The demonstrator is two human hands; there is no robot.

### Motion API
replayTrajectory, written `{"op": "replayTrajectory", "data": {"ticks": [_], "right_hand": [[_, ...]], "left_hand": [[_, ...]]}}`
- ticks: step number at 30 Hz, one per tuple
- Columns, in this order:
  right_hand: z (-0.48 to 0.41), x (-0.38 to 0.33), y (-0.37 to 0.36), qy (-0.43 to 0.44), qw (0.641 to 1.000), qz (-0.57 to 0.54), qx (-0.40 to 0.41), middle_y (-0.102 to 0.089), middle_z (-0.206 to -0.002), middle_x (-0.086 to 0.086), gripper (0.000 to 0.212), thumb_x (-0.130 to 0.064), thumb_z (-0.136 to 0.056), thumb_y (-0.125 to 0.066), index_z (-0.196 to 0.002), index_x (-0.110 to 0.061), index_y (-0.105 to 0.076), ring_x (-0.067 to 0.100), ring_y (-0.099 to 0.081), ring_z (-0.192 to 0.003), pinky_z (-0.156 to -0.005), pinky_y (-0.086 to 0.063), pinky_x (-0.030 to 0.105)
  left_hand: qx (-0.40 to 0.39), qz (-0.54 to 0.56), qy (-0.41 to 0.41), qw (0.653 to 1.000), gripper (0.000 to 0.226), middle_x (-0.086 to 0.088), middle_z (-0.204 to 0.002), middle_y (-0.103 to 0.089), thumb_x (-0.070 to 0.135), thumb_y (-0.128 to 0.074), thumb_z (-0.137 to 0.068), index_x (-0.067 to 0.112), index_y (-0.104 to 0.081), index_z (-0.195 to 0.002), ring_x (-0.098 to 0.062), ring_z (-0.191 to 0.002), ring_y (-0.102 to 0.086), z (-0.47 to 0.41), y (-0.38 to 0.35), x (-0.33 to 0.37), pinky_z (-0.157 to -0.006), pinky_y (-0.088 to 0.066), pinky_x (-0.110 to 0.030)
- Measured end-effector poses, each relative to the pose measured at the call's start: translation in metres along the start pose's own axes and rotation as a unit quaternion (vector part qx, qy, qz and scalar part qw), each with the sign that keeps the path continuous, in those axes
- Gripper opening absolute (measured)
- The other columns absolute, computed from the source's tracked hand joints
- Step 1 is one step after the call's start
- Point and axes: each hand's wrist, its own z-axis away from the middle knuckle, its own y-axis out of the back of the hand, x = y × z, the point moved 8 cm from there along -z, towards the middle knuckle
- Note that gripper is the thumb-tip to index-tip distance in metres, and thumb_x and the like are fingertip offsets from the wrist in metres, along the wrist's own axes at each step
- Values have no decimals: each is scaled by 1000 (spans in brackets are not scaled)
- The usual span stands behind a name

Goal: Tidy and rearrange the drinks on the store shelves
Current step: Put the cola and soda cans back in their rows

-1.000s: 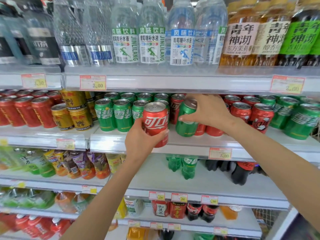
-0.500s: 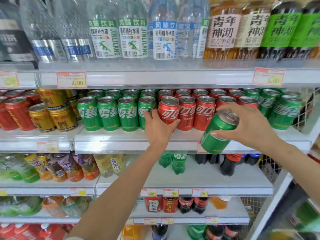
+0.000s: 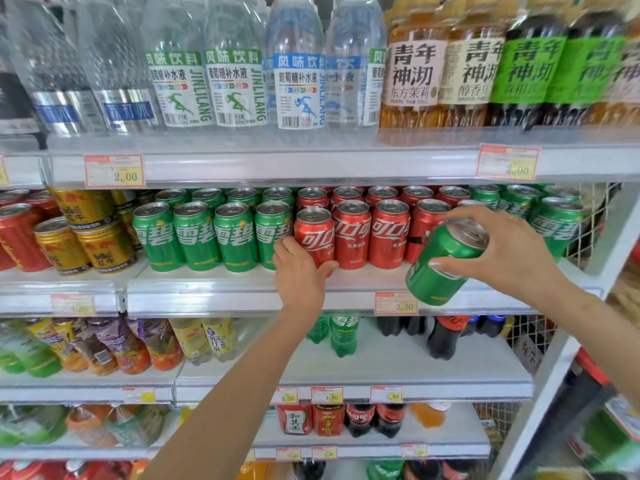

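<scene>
My left hand (image 3: pixel 300 275) grips the base of a red cola can (image 3: pixel 316 233) standing at the front of the can shelf (image 3: pixel 214 292), at the left end of the row of red cans (image 3: pixel 372 230). Directly left of it stand green Sprite cans (image 3: pixel 214 235). My right hand (image 3: pixel 498 251) holds a green Sprite can (image 3: pixel 445 261), tilted, in the air in front of the shelf edge, before the red cans' right end. More green cans (image 3: pixel 554 226) stand at the far right of the shelf.
Gold cans (image 3: pixel 83 244) and other red cans (image 3: pixel 17 233) fill the shelf's left. Water bottles (image 3: pixel 235 64) and tea bottles (image 3: pixel 450 64) line the shelf above. Bottled drinks (image 3: pixel 346 334) stand on the lower shelves. A wire side panel (image 3: pixel 588 220) closes the right end.
My left hand has set the red can down into the front row beside the green cans. My right hand has pulled the green can out of the red row and off to the right.
</scene>
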Motion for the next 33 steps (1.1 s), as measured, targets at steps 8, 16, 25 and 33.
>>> {"op": "replayTrajectory", "data": {"ticks": [8,16,25,33], "right_hand": [[-3,64,22,-64,998,-5,17,-65,-113,-2,59,-48,-63,-78,-114,-32,-56,25,-59,-101,-77,-43,33],[-30,121,37,-94,989,109,-27,-61,-120,11,68,-54,-65,-76,-123,-26,-54,33,-53,-113,-100,-40,45],[-80,144,12,-98,979,149,-101,-55,-134,12,79,-61,-70,-68,-136,-24,-44,32,-49,-122,-109,-32,44],[-96,164,-11,-101,974,125,-159,-47,-141,9,79,-54,-72,-71,-139,-27,-39,31,-41,-130,-114,-22,45]], "left_hand": [[19,-19,-17,999,62,-18,-109,-52,36,-72,-74,-3,-40,-110,-32,-101,-55,-4,-1,-4,-74,-48,-39],[13,-16,-5,1000,65,-21,-108,-53,36,-76,-71,-4,-41,-109,-39,-99,-54,-6,-6,-6,-70,-46,-48],[88,-70,-104,988,54,-23,-92,-53,29,-82,-64,-3,-51,-94,-39,-85,-53,9,9,10,-67,-45,-47],[110,-32,-186,976,30,-15,-87,-53,18,-74,-75,1,-53,-87,-32,-77,-51,25,17,20,-60,-43,-39]]}}
